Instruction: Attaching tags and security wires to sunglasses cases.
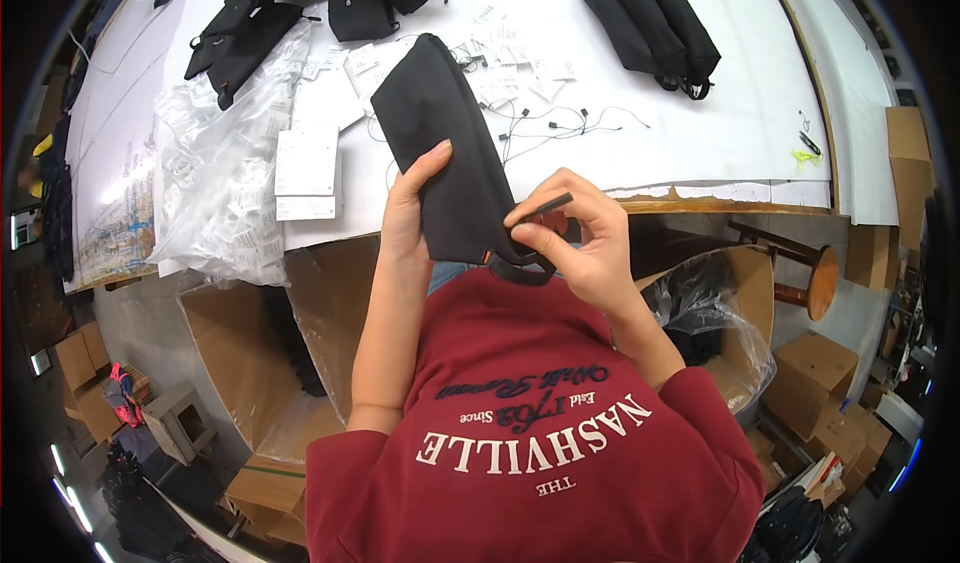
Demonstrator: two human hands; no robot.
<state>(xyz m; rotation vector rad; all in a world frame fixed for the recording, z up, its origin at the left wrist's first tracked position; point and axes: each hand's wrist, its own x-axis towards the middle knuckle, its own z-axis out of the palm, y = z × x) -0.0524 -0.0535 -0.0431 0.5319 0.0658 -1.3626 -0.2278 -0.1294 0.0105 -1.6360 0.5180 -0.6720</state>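
A flat black pouch (447, 158) is held tilted above the table's near edge. My left hand (410, 208) is closed on its left side, thumb lying across the front. At the pouch's lower right edge my right hand (590, 233) pinches a short dark strip (546, 209), perhaps a zipper pull; whether it is fixed to the pouch is hidden by the fingers. Below those fingers a black loop (522, 274) curves from the pouch's lower end, and a tiny orange tab (487, 258) shows at the corner.
Loose tags (500, 48) and thin black cords (570, 126) lie on the white table (690, 153). More black pouches (360, 8) are piled at the far left, and several (650, 28) lie far right. A clear plastic bag (225, 153) hangs over the near edge; open cartons (240, 363) stand below.
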